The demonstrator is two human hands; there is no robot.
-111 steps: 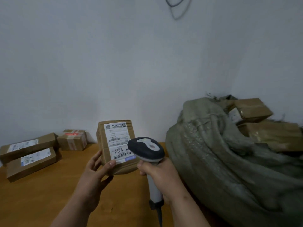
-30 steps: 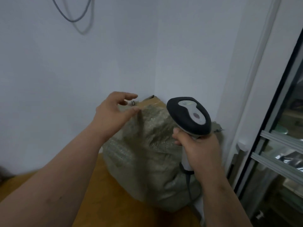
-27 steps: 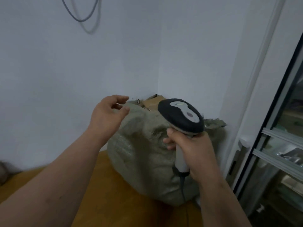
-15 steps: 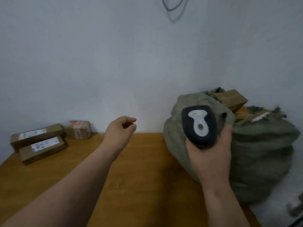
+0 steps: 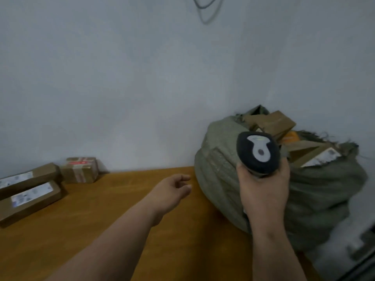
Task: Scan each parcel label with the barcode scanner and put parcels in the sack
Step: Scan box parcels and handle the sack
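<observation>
My right hand (image 5: 263,191) grips the barcode scanner (image 5: 257,152), a black head with a grey top panel, held upright in front of the sack. The green woven sack (image 5: 219,173) sits at the table's right end, its mouth full of brown parcels (image 5: 272,122). My left hand (image 5: 172,189) hovers over the wooden table (image 5: 121,209) left of the sack, fingers loosely curled, holding nothing. Three brown parcels lie at the far left: two long labelled boxes (image 5: 30,194) (image 5: 28,176) and a small taped box (image 5: 80,170).
A grey wall runs behind the table and meets another wall in the corner behind the sack. A cable loop (image 5: 205,9) hangs on the wall at the top. A dark frame edge (image 5: 363,266) shows at the bottom right.
The box I held and scanned is gone from my left hand and the sack holds more parcels. My view has swung back left; my left hand has dropped toward the table.
</observation>
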